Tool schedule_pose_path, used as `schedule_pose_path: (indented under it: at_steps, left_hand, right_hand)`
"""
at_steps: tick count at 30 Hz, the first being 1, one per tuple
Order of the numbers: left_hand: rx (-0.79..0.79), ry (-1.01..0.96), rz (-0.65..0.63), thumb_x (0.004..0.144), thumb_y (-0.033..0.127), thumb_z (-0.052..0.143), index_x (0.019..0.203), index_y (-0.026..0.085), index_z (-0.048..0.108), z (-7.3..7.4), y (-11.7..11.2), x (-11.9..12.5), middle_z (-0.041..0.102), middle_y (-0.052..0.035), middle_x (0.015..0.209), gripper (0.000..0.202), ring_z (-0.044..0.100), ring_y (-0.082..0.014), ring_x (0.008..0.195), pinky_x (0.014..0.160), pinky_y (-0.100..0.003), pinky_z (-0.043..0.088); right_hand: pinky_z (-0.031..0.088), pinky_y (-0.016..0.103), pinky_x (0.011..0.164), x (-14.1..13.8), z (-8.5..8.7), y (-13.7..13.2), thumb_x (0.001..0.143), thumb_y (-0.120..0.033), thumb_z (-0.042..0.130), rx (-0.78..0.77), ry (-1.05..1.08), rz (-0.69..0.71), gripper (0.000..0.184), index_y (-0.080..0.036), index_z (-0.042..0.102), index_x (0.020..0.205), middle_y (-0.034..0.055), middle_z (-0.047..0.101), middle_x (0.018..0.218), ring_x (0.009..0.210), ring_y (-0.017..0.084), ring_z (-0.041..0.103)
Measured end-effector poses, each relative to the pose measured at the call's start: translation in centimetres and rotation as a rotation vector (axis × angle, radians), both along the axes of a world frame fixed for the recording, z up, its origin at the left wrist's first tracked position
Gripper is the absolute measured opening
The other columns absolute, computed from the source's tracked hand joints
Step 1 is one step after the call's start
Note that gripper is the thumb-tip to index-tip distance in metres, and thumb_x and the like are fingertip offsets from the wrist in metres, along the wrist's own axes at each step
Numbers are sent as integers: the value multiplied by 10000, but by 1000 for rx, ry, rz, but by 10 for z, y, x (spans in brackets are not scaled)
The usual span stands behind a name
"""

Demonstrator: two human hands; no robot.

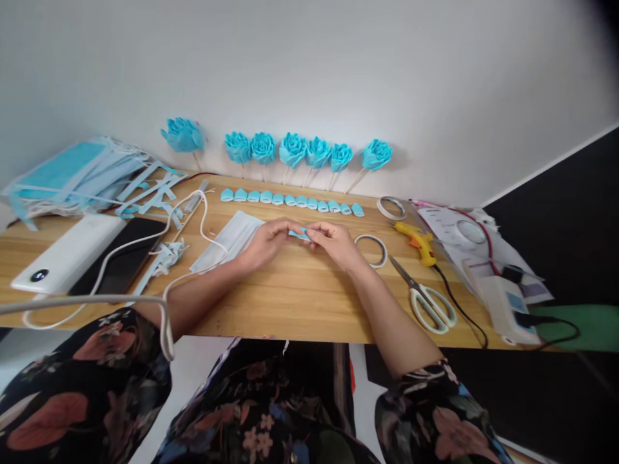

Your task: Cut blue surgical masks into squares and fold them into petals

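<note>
Between my two hands is a small folded piece of blue mask fabric point(298, 234), pinched at both ends above the wooden table. My left hand point(271, 240) grips its left end, and the fingers of my right hand point(333, 241) close on its right end. Just left of my left hand lies a pale face mask point(232, 238), partly under a white cable. Behind my hands runs a row of several folded blue petals point(290, 201). Several blue fabric roses point(293, 150) on thin sticks lean against the wall.
Right of my hands lie tape rolls point(391, 208), a yellow glue gun point(418, 243), scissors point(428, 303) and a white power strip point(507, 309). At left are a mask pile point(72, 171), fabric strips point(149, 187), a white power bank point(68, 251), a dark phone point(116, 258) and a looping white cable point(138, 240).
</note>
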State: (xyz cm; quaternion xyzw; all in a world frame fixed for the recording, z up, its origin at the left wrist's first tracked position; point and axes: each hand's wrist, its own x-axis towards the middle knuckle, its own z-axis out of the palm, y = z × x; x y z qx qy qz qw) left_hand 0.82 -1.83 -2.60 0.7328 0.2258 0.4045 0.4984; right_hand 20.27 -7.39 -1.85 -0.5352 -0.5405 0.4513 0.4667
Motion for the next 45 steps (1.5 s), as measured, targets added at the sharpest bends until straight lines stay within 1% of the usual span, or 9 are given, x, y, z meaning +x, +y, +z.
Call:
schedule_pose_path:
  at_steps: [3, 6, 8, 14, 20, 26, 31, 36, 45]
  left_hand:
    - [-64, 57, 67, 954, 395, 467, 1076, 160, 688, 5, 0, -3, 728, -73, 1006, 344, 651, -191, 904, 844, -322, 512]
    - [-52, 142, 48, 935, 482, 512, 1106, 155, 689, 6, 1, -2, 729, -89, 1086, 409, 647, -216, 988, 879, -324, 489]
    - [-35, 212, 30, 893, 489, 562, 1068, 158, 708, 4, 2, -1, 738, -81, 1058, 402, 649, -214, 942, 833, -312, 481]
    - [1, 330, 89, 854, 470, 564, 819, 166, 698, -1, 3, 0, 672, -13, 709, 334, 568, -161, 671, 640, -271, 395]
    - [50, 323, 120, 810, 370, 580, 636, 188, 589, 6, -1, 0, 560, 17, 565, 252, 474, -135, 563, 570, -265, 318]
    - [-76, 273, 115, 842, 450, 595, 619, 187, 564, 3, -1, 0, 549, 11, 546, 346, 449, -126, 525, 538, -266, 320]
    - [-74, 216, 46, 891, 545, 565, 707, 182, 603, 6, -1, -1, 617, -13, 664, 409, 550, -156, 647, 670, -280, 428]
    - [-8, 116, 72, 972, 606, 428, 942, 172, 658, 14, -3, -4, 667, -51, 858, 492, 614, -198, 850, 849, -309, 470]
    - [-98, 64, 51, 953, 542, 521, 1200, 158, 631, 7, 0, -2, 717, -95, 1098, 470, 634, -220, 1034, 936, -339, 455]
  right_hand:
    - [446, 257, 646, 0, 1, -1, 771, -480, 739, 31, -26, -10, 334, -175, 732, 907, 12, 697, 741, 631, 121, 554]
    - [422, 253, 627, -2, 4, -2, 776, -454, 722, 55, -80, -20, 309, -169, 732, 898, 2, 671, 705, 630, 123, 543]
    - [411, 253, 622, -4, 4, -3, 774, -451, 714, 68, -109, -25, 311, -167, 732, 899, 0, 664, 711, 633, 122, 532]
    - [394, 258, 649, -5, 3, -3, 788, -429, 705, 125, -223, -14, 294, -173, 722, 931, 9, 688, 815, 675, 125, 523]
    - [329, 265, 601, -4, 9, -5, 842, -435, 649, 188, -434, -11, 274, -187, 667, 727, -16, 583, 635, 614, 126, 458]
    - [362, 258, 616, -3, 11, -5, 842, -458, 645, 149, -280, -14, 282, -182, 693, 806, -13, 607, 687, 640, 127, 482]
    - [454, 264, 684, -3, 10, -3, 803, -486, 701, 166, -68, -114, 301, -188, 695, 848, -5, 660, 760, 691, 133, 578]
    - [517, 279, 651, -2, 9, 0, 707, -550, 772, 34, 179, -183, 420, -190, 681, 903, -3, 678, 702, 625, 138, 610]
    - [518, 272, 633, -8, 8, -1, 731, -526, 754, 31, 74, -155, 394, -179, 724, 916, 5, 688, 674, 590, 125, 599]
